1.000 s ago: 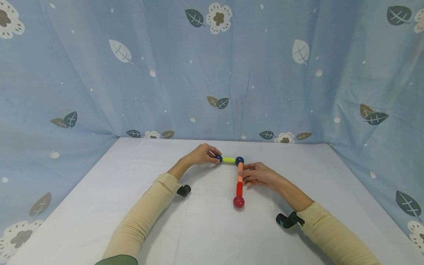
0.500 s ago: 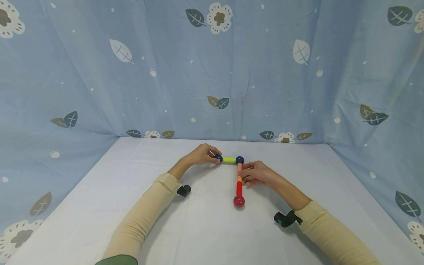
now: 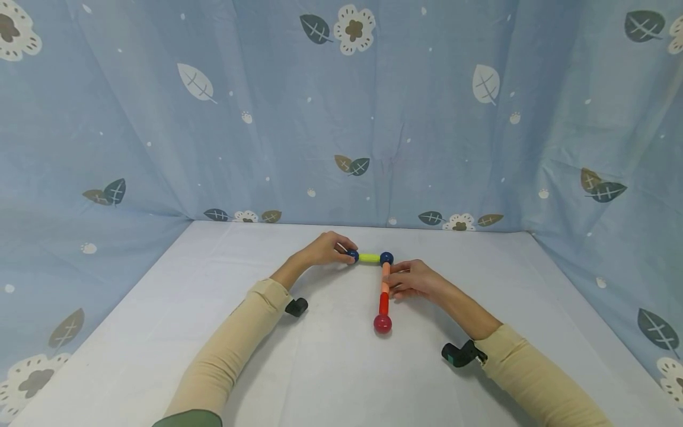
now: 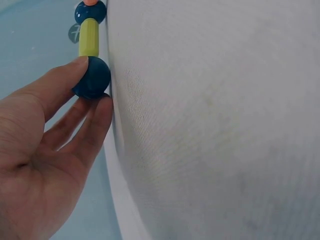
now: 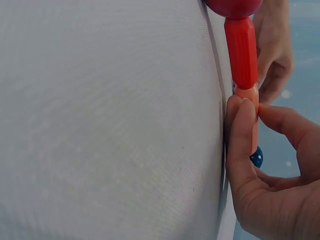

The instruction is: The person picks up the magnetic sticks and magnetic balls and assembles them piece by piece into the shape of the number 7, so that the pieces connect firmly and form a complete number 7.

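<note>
My left hand (image 3: 325,249) pinches a dark blue ball (image 4: 94,79) between thumb and fingers. From that ball a yellow-green rod (image 3: 369,258) runs right to a second blue ball (image 3: 386,258). An orange rod (image 3: 386,270) extends from the second ball towards me, joined end to end with a red rod (image 5: 241,52) that has a red ball (image 3: 382,324) at its near end. Thumb and fingers of my right hand (image 3: 418,279) pinch the orange rod, covering part of it. The joined pieces form a corner shape on the table.
The pieces lie on a white-covered table (image 3: 320,367). A blue curtain (image 3: 427,136) with leaf and flower prints rises along the back and sides. Black wrist cameras, the left one (image 3: 296,306) and the right one (image 3: 460,354), hang near the sleeves.
The red ball end has shifted slightly to the left and away from me, with the right hand moving a little along. My left hand keeps its place on the blue ball.
</note>
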A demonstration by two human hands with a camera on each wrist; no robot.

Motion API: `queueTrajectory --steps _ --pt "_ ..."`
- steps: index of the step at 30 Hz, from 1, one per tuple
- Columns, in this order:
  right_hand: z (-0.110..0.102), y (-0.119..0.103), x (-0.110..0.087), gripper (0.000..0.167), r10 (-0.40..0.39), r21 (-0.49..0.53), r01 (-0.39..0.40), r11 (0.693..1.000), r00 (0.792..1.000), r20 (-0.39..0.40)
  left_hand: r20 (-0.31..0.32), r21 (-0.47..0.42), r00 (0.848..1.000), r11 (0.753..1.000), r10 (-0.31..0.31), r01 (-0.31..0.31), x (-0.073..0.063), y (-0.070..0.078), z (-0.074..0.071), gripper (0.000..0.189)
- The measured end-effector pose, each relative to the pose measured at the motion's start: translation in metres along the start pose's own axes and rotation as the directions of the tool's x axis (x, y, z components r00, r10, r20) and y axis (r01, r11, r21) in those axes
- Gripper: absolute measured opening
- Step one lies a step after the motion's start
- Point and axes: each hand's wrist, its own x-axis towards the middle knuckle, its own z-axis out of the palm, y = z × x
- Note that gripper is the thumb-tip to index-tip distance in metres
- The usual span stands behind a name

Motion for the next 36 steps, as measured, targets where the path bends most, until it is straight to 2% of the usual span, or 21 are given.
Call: queueTrajectory --steps 19,26,32,36 --pt "-0.003 0.008 0.003 0.061 -0.014 0.048 0.014 0.999 1.000 0.011 0.014 0.008 1.000 1.000 -0.013 0.013 -0.001 -0.001 0.001 0.038" --pt "-0.007 0.009 0.000 0.063 -0.005 0.007 0.005 1.000 0.999 0.035 0.008 0.016 1.000 1.000 -0.003 0.003 -0.002 -0.002 0.001 0.042" --pt "-0.010 0.012 -0.005 0.058 -0.027 -0.014 0.028 1.000 0.997 0.066 0.016 0.008 1.000 1.000 0.008 -0.008 -0.007 -0.004 0.000 0.045" --pt "-0.011 0.012 -0.010 0.058 -0.044 -0.037 0.048 0.998 0.995 0.087 0.009 0.008 0.999 0.999 0.046 -0.046 -0.011 -0.008 -0.002 0.044"
